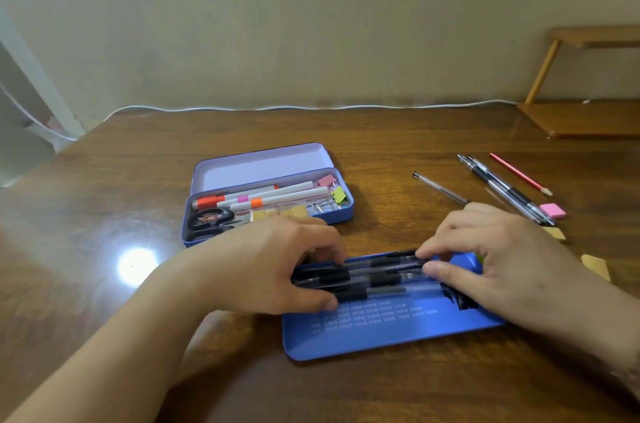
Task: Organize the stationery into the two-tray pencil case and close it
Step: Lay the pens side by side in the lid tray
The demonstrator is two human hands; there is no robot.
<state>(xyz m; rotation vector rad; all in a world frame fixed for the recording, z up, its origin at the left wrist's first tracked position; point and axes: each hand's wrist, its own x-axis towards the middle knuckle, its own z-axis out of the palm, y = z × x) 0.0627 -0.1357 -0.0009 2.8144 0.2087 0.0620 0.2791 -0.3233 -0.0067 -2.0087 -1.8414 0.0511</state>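
Two blue parts of the case are seen on the counter (pixel 104 201). To the left lies the case (pixel 266 204), its lid open toward the wall and its bottom packed with markers (pixel 263 195), scissors (pixel 207 220) and clips (pixel 337 194). In front of it, slightly to the right, the loose tray (pixel 381 329) is set at a slant, with a row of black-gripped pens (pixel 363 275) laid along its far side.

The left hand (pixel 270 266) is curled over the pens' left ends, fingers and thumb bracketing the bundle. The right hand (pixel 512 260) is pinched on the right ends, fingertips pressing them together. Neither is closed around a single pen; the bundle is being squared, it would seem.

Further right, a clear pen (pixel 440 187), two more pens (pixel 502 187), a red pencil (pixel 519 174), a pink eraser (pixel 553 210) and tan pieces (pixel 595 266) are left loose.

The tray wall looks shallow, so a pen could be rolled over the rim if the hands are released unevenly. The tray could be tipped in being lifted onto the case, and the tall clips may keep it from seating.

Bare counter is available left of the tray and between tray and case; the right side is crowded.
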